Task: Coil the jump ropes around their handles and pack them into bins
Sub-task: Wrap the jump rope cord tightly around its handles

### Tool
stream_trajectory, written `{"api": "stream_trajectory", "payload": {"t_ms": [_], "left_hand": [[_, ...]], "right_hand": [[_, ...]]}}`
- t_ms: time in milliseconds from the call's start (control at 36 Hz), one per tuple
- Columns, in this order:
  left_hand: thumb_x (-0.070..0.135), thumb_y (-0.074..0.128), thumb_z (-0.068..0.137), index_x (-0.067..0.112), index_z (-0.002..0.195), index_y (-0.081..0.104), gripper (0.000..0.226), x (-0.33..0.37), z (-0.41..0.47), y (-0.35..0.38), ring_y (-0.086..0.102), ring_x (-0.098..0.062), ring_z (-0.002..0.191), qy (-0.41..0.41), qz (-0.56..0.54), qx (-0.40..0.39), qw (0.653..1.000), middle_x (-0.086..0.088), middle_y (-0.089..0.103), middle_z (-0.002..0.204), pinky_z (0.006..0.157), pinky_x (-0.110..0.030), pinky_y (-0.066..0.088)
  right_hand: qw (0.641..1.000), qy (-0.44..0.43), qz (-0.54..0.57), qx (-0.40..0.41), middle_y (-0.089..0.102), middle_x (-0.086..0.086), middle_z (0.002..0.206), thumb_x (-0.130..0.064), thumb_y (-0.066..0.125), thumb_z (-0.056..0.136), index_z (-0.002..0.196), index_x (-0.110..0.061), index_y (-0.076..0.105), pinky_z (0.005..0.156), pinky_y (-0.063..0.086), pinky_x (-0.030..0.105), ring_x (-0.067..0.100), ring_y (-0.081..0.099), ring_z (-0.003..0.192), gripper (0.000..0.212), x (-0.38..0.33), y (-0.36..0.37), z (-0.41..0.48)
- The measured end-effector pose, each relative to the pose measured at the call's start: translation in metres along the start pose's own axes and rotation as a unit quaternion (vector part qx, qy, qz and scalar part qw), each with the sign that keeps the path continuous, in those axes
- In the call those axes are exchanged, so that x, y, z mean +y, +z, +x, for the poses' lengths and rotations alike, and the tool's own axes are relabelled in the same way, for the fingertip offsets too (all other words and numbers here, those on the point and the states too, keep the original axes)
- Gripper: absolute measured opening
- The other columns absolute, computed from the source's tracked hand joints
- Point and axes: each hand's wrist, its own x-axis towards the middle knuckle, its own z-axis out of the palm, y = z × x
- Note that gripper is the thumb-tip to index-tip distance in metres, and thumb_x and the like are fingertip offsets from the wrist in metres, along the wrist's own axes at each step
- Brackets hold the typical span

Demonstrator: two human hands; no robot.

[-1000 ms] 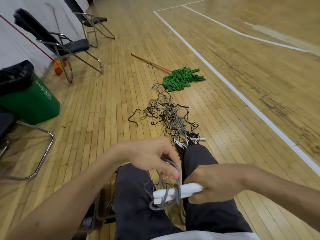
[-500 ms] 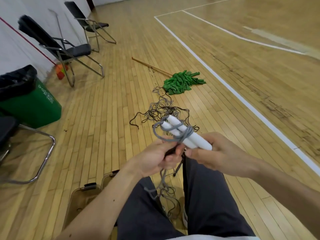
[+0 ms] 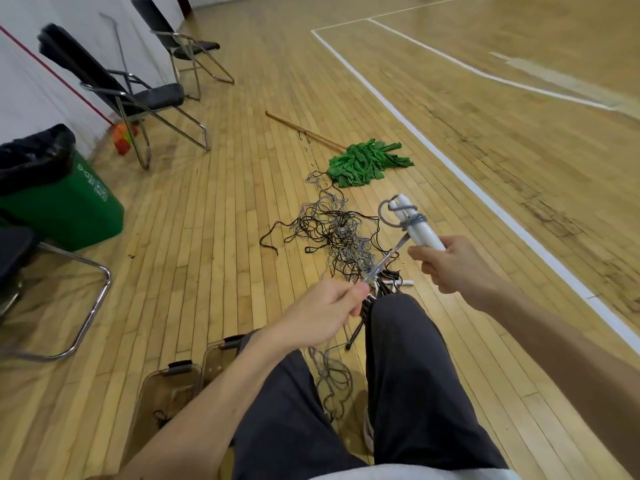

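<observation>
White handles (image 3: 428, 238), grey rope (image 3: 387, 260), green mop (image 3: 363, 162), green trash bin (image 3: 69, 209).

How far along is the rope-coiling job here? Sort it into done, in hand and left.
Done: a few turns of grey rope sit round the paired white handles. In hand: the right hand grips those handles while the left hand pinches the rope taut. Left: the slack between the legs, the tangled pile on the floor, and packing into the clear bins.
</observation>
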Motion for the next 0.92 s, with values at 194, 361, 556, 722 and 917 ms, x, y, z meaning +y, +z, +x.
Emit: {"api": "stream_trajectory", "payload": {"t_ms": [194,361,556,722,917], "left_hand": [[0.044,0.043,0.105,0.025,0.070,0.043,0.040,0.021,-0.006,-0.014,0.042,-0.008,0.056,0.024,0.291,0.023,0.956,0.007,0.045,0.063,0.053,-0.030,0.030],[0.047,0.037,0.105,0.025,0.071,0.039,0.041,0.043,-0.009,-0.040,0.045,-0.008,0.061,0.068,0.422,0.007,0.904,0.007,0.047,0.067,0.061,-0.028,0.040],[0.047,0.050,0.101,0.015,0.091,0.068,0.038,0.051,-0.009,-0.065,0.057,-0.015,0.068,0.137,0.470,-0.034,0.871,0.005,0.058,0.068,0.071,-0.038,0.052],[0.055,0.055,0.093,0.016,0.094,0.072,0.043,0.048,-0.006,-0.073,0.061,-0.016,0.077,0.161,0.456,-0.033,0.875,0.004,0.067,0.074,0.073,-0.038,0.052],[0.056,0.062,0.088,0.019,0.093,0.076,0.040,0.041,0.008,-0.073,0.049,-0.002,0.066,0.173,0.369,-0.024,0.913,0.011,0.055,0.063,0.067,-0.033,0.045]], "right_hand": [[0.996,0.039,-0.078,-0.005,0.050,0.008,0.072,-0.021,0.063,0.097,0.097,-0.003,0.062,0.046,0.031,0.028,0.017,0.039,0.052,0.018,0.035,0.012,0.016],[0.969,-0.014,-0.237,-0.065,0.052,0.003,0.062,-0.025,0.059,0.098,0.077,-0.009,0.057,0.050,0.032,0.029,0.017,0.043,0.050,0.026,0.055,0.040,0.000],[0.918,0.134,-0.188,-0.322,0.061,0.005,0.062,-0.025,0.060,0.098,0.090,-0.007,0.061,0.040,0.037,0.023,0.012,0.039,0.040,0.019,0.044,0.053,-0.023],[0.832,0.198,-0.226,-0.467,0.071,0.010,0.078,-0.027,0.058,0.097,0.083,-0.012,0.060,0.038,0.032,0.020,0.010,0.039,0.041,0.021,0.034,0.052,-0.030],[0.783,0.192,-0.274,-0.524,0.069,0.007,0.072,-0.032,0.059,0.097,0.081,-0.013,0.062,0.037,0.030,0.019,0.009,0.040,0.039,0.025,0.020,0.059,-0.044]]}}
